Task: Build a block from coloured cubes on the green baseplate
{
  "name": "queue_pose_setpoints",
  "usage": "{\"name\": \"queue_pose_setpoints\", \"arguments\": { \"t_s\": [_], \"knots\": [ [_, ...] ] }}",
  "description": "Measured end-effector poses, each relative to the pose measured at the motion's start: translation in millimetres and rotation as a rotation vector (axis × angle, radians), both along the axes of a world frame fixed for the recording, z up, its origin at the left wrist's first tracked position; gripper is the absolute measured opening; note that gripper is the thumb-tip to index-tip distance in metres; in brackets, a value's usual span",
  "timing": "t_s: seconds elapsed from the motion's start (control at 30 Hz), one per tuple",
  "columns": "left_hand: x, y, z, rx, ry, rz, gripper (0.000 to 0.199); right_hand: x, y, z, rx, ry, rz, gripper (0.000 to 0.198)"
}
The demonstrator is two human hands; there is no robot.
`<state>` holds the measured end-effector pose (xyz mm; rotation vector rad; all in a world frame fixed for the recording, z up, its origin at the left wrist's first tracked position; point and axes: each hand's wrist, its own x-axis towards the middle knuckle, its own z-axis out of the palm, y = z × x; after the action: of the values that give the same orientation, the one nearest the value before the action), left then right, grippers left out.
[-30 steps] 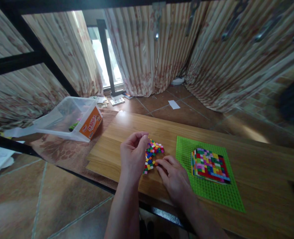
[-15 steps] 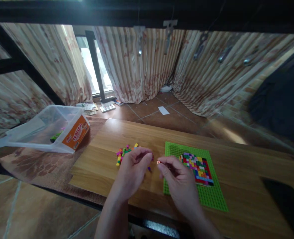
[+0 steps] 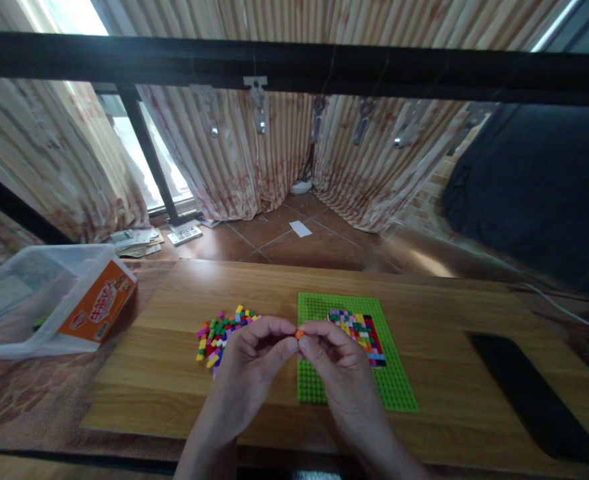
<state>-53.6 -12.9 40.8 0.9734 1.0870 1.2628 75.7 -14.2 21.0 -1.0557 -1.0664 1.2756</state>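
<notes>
A small orange toy brick (image 3: 300,335) is pinched between the fingertips of both hands, at the left edge of the green baseplate (image 3: 394,383). My left hand (image 3: 254,367) holds it from the left with thumb and forefinger. From the other side, my right hand (image 3: 343,363) grips it the same way and covers part of the baseplate. A block of joined multicoloured bricks (image 3: 362,327) sits on the baseplate, partly behind my right hand. Loose colourful bricks (image 3: 214,337) lie in a pile on the wooden board, partly hidden by my left hand.
A translucent plastic bin (image 3: 39,267) with an orange label stands at the left, a few bricks inside. On the right of the wooden board (image 3: 139,360) lies a flat black object (image 3: 529,393). A dark bar (image 3: 294,67) crosses the view above.
My hands have come together, and both now touch the orange brick. Earlier they were apart, with a small piece at my right fingertips. The camera view has shifted right.
</notes>
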Motion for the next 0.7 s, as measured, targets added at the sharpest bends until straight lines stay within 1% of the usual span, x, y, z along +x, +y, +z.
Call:
{"name": "queue_pose_setpoints", "arguments": {
  "t_s": [0.17, 0.33, 0.43, 0.7],
  "knots": [
    [2.6, -0.9, -0.8, 0.026, 0.070, -0.026, 0.018, 7.4, 0.5, 5.7, 0.026, -0.061, 0.046, 0.015],
    [4.7, -1.9, -5.2, 0.027, 0.099, -0.114, 0.017, 11.9, 0.3, 5.0, 0.004, -0.074, 0.013, 0.019],
    [6.5, -2.4, -5.8, 0.057, 0.176, -0.125, 0.014, 14.3, -0.4, 3.0, -0.012, -0.081, 0.018, 0.021],
    [5.3, -6.2, -0.7, 0.170, 0.384, -0.190, 0.012, 28.0, -1.0, 9.2, -0.028, -0.083, 0.167, 0.021]
  ]
}}
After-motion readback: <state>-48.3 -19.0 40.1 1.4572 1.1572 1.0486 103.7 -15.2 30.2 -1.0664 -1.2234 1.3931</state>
